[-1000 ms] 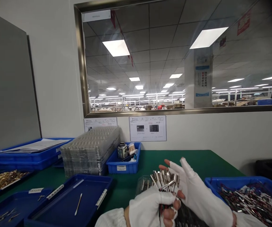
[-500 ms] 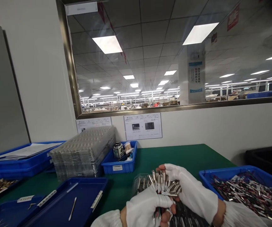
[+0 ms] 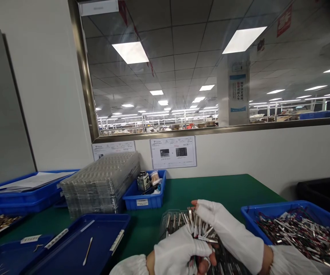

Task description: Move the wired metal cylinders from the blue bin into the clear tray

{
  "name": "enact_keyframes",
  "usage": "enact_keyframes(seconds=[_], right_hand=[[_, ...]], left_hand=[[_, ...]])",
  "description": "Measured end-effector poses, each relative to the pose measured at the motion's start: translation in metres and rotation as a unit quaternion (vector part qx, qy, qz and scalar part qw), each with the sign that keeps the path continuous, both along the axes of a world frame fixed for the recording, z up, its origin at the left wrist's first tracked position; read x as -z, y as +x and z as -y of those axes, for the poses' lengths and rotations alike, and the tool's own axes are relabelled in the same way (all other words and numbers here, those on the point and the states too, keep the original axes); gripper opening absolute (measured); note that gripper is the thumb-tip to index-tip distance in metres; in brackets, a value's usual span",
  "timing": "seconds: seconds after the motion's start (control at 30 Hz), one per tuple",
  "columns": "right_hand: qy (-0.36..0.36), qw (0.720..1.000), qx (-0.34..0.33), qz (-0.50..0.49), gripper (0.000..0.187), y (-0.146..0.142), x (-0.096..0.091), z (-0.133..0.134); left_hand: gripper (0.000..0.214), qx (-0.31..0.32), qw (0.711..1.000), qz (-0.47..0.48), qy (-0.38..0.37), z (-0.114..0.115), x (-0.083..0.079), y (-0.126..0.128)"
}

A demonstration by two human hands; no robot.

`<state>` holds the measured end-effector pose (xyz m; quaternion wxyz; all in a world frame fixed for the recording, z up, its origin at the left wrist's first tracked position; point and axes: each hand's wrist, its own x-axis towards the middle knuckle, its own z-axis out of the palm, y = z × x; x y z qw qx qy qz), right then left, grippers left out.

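Observation:
My left hand, in a white glove with bare fingertips, is closed round a bundle of slim silvery metal cylinders with wires. The cylinders' ends point up and away from me, and dark and coloured wires show below. My right hand, gloved the same way, curls round the far right side of that bundle; its fingers are partly hidden behind the parts. Beneath both hands lies a clear plastic tray holding rows of similar cylinders. The hands cover much of this tray.
At right, a blue bin holds a heap of wired cylinders. On the left are a dark blue tray with a cotton swab, a stack of clear trays, and a small blue bin with a bottle and swabs.
My right hand has shifted slightly over the bundle's upper end, covering more of it. The cylinders look more slanted and lower, while my left hand keeps its hold almost in place.

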<state>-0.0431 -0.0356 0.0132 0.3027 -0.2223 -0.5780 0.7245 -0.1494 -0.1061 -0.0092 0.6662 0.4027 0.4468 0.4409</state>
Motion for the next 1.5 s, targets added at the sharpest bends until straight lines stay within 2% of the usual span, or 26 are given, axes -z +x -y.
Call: enact_keyframes(seconds=[0.1,0.2,0.3,0.43,0.53,0.87,1.0,1.1,1.3,1.4,1.5], right_hand=[[0.028,0.999,-0.005,-0.023,0.044,-0.004,0.000,-0.002],[-0.022,0.999,-0.025,-0.023,0.033,-0.003,-0.002,-0.002],[-0.072,0.997,-0.021,-0.025,0.035,0.003,-0.005,0.000],[-0.093,0.994,-0.024,-0.050,0.036,0.010,-0.006,0.002],[-0.078,0.995,-0.043,-0.044,0.044,0.011,-0.007,0.002],[0.017,0.999,-0.042,-0.017,0.042,0.010,-0.001,-0.002],[-0.006,0.999,-0.038,-0.011,0.044,0.013,-0.007,0.004],[-0.036,0.998,-0.036,-0.022,0.038,0.011,-0.010,0.006],[0.077,0.991,-0.071,-0.084,0.015,-0.004,0.001,-0.006],[0.069,0.991,-0.070,-0.087,0.011,-0.004,0.000,-0.006],[0.047,0.996,-0.061,-0.041,0.016,0.001,-0.006,0.000]], left_hand=[[0.012,0.007,0.999,-0.048,0.008,-0.003,0.003,0.001],[0.010,-0.014,0.998,-0.061,-0.006,-0.003,0.000,0.004],[0.009,-0.015,0.998,-0.060,-0.005,-0.001,-0.003,0.005],[0.009,-0.023,0.998,-0.061,-0.003,-0.002,-0.002,0.006],[0.010,-0.024,0.997,-0.067,0.005,-0.004,0.000,0.006],[0.017,0.022,0.998,-0.057,-0.005,-0.005,0.003,0.001],[0.013,0.008,0.998,-0.058,0.000,-0.005,0.006,0.001],[0.013,0.019,0.998,-0.061,0.013,-0.006,0.010,-0.001],[0.014,0.002,0.999,-0.042,0.017,-0.006,0.013,-0.001],[0.016,0.001,0.999,-0.038,0.018,-0.005,0.010,0.001],[0.015,0.009,0.999,-0.051,0.012,-0.003,0.008,0.002]])
